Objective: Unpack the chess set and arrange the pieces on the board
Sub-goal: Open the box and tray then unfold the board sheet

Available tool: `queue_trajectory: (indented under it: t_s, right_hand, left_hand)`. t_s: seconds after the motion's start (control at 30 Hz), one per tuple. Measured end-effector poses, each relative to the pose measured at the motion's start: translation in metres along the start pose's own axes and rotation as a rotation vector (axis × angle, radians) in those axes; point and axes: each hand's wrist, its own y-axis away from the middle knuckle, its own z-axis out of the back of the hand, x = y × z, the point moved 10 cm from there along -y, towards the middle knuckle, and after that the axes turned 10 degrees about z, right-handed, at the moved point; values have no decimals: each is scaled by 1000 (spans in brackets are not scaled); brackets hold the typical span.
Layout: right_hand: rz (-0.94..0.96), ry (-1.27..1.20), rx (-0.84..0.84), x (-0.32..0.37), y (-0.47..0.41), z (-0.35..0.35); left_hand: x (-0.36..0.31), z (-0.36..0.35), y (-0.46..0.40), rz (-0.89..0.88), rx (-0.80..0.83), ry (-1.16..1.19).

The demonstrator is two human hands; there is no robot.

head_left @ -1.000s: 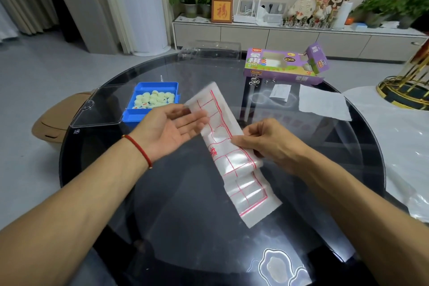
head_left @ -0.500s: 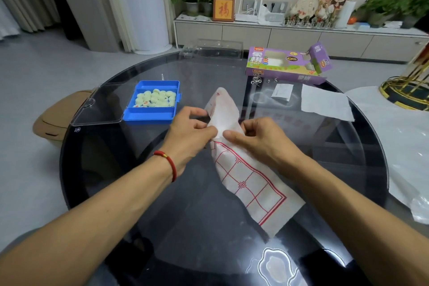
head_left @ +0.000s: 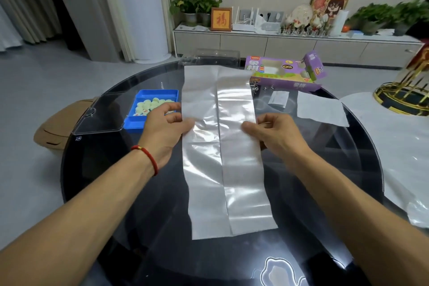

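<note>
**Board sheet half unfolded, blank side up**

The left hand [head_left: 166, 131] pinches the left edge of the folded board sheet [head_left: 226, 146], thumb on top; the right hand [head_left: 275, 133] pinches the right edge the same way, so the sheet is held stretched between them above the desk [head_left: 120, 169]. The step in hand looks like opening the board. Next, I judge, the remaining fold must be opened, the printed side turned up and the sheet laid flat.

Left of the sheet sits the blue tray [head_left: 139, 123] of chess pieces [head_left: 151, 104]; beyond its far right corner lies the purple box [head_left: 285, 74].

Half a second ago the sheet was bunched between the hands, red grid showing; now it is a long strip with no grid visible.
</note>
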Motion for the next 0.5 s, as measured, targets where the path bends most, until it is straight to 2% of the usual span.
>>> queue_trajectory:
  t_s: [0.2,0.33,0.43,0.5]
  right_hand:
    - [53,98,-16,2,-5,7]
    - [110,71,-113,15,-7,26]
    - [98,89,-165,24,-11,51]
    - [53,24,-138,22,-12,62]
  left_hand:
    - [-8,6,0,-49,-48,0]
    - [-27,14,2,-111,-92,10]
    - [-48,22,4,-164,-136,-2]
    - [-63,26,7,-210,-150,-22]
